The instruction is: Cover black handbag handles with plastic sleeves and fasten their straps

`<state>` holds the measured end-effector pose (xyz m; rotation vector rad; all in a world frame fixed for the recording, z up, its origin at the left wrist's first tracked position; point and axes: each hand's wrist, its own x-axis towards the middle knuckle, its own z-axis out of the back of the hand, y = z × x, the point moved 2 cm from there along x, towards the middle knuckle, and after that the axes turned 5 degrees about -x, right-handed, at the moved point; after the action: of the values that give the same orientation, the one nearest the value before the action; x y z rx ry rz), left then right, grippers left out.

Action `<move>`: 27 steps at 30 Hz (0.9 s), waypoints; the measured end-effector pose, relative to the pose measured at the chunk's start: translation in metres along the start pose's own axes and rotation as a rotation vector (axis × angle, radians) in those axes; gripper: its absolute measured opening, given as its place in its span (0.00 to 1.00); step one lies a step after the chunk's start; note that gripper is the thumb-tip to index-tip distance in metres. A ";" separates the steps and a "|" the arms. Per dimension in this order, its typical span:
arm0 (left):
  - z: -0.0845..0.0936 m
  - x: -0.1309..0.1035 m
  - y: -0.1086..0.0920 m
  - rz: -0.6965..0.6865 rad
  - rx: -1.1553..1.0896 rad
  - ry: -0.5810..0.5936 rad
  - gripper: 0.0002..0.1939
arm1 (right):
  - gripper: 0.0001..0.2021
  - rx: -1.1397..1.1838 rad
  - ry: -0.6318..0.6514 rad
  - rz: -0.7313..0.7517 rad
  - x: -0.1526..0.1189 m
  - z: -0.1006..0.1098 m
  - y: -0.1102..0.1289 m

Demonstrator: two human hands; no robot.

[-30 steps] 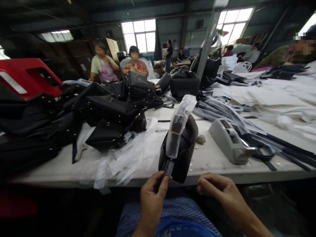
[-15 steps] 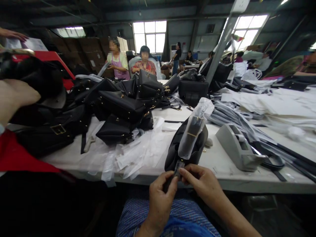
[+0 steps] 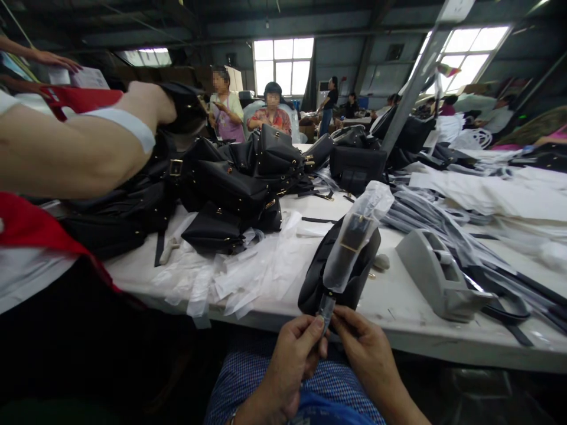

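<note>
A black bag [image 3: 318, 273] rests at the table's front edge, with a strap in a clear plastic sleeve [image 3: 349, 247] lying over it. The narrow lower end of the strap, also wrapped in plastic, is pinched between the thumb and fingers of my left hand [image 3: 297, 349]. Close on its right, my right hand [image 3: 362, 342] has its thumb and fingertips drawn together beside the strap. Whatever those fingertips hold is too small to make out.
A grey tape dispenser [image 3: 436, 274] stands right of the bag. Black bags [image 3: 230, 183] are piled at left centre, plastic sleeves [image 3: 257, 283] before them. Wrapped straps [image 3: 443, 218] lie right. A co-worker's arm [image 3: 88, 147] reaches in from the left.
The co-worker's arm at the left has reached further in over the pile with a black bag. My right hand has shifted slightly off the strap's end. The view has turned a little left.
</note>
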<state>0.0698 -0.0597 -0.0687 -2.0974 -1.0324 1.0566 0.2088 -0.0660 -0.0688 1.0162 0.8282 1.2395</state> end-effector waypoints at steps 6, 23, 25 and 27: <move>-0.001 -0.003 -0.001 0.051 -0.014 0.039 0.23 | 0.15 0.047 0.051 -0.038 0.000 -0.005 0.013; 0.000 -0.005 0.002 0.060 -0.176 0.075 0.22 | 0.24 0.650 0.481 -0.287 -0.003 -0.001 0.027; -0.001 -0.005 0.004 0.096 -0.208 0.071 0.22 | 0.24 0.785 0.508 -0.360 -0.005 -0.008 0.028; -0.003 -0.004 0.009 0.118 -0.225 0.063 0.22 | 0.17 0.824 0.434 -0.451 -0.006 -0.016 0.026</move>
<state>0.0740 -0.0687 -0.0721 -2.3819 -1.0491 0.9599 0.1837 -0.0686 -0.0499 1.1074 1.8897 0.7180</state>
